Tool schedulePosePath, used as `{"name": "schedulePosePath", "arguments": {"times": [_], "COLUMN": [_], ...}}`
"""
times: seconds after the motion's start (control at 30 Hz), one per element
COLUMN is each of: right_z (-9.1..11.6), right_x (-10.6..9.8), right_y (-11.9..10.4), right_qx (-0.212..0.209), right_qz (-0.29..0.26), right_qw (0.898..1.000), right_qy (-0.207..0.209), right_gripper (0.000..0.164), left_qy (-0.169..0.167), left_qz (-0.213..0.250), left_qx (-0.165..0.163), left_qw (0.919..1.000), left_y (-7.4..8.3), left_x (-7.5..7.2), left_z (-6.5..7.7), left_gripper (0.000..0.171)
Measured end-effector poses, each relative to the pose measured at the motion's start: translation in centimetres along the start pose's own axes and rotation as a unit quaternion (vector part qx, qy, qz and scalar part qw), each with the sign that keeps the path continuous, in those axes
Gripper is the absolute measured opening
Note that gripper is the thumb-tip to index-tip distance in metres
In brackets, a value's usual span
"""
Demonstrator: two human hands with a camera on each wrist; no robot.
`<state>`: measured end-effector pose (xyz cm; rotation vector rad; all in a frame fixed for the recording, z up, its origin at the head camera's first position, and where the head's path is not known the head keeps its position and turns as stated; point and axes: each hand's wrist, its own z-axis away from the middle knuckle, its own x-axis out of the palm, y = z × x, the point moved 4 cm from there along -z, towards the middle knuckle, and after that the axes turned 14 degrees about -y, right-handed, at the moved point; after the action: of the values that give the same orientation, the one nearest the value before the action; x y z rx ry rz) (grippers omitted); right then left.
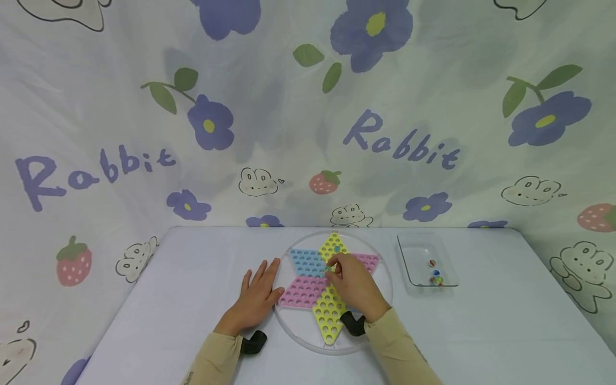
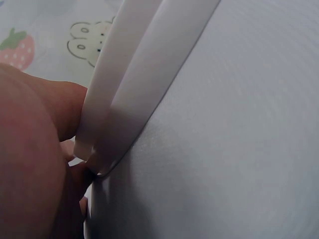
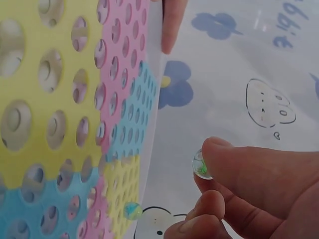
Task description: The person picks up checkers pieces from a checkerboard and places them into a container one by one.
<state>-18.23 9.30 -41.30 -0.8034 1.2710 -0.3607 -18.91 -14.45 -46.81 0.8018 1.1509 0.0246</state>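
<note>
A round Chinese checkers board (image 1: 303, 293) with a star of yellow, pink and blue holed sections lies on the table. Above its middle, my right hand (image 1: 355, 282) pinches a clear marble (image 3: 201, 165) with green inside between thumb and finger. The right wrist view shows this marble apart from the holes. Another marble (image 1: 337, 249), bluish-green, sits on the far yellow section. My left hand (image 1: 256, 299) lies at the board's left rim with its fingers extended. In the left wrist view, the board's pale rim (image 2: 107, 84) touches or nearly touches that hand.
To the right of the board stands a clear plastic tray (image 1: 405, 260) with several marbles (image 1: 436, 272) near its front right corner. A patterned cloth (image 1: 289, 123) hangs behind the white-covered table (image 1: 491, 310). Dark wrist-worn devices (image 1: 253, 343) show beside both sleeves.
</note>
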Motion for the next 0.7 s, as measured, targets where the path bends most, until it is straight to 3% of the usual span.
{"name": "schedulePosePath", "arguments": {"times": [0.4,0.7], "right_z": [1.0,1.6], "right_x": [-1.1,-2.1], "right_y": [0.5,1.1], "right_qx": [-0.004,0.017], "right_qz": [0.007,0.011], "right_qw": [1.000,0.999], "right_qy": [0.024,0.035], "right_gripper": [0.014,0.016], "left_qy": [0.007,-0.001], "left_qz": [0.000,-0.005], "left_qx": [0.003,-0.001], "left_qw": [1.0000,1.0000], "left_y": [0.0,-0.2], "left_x": [0.1,0.1], "left_z": [0.1,0.0], "left_gripper": [0.065,0.066]}}
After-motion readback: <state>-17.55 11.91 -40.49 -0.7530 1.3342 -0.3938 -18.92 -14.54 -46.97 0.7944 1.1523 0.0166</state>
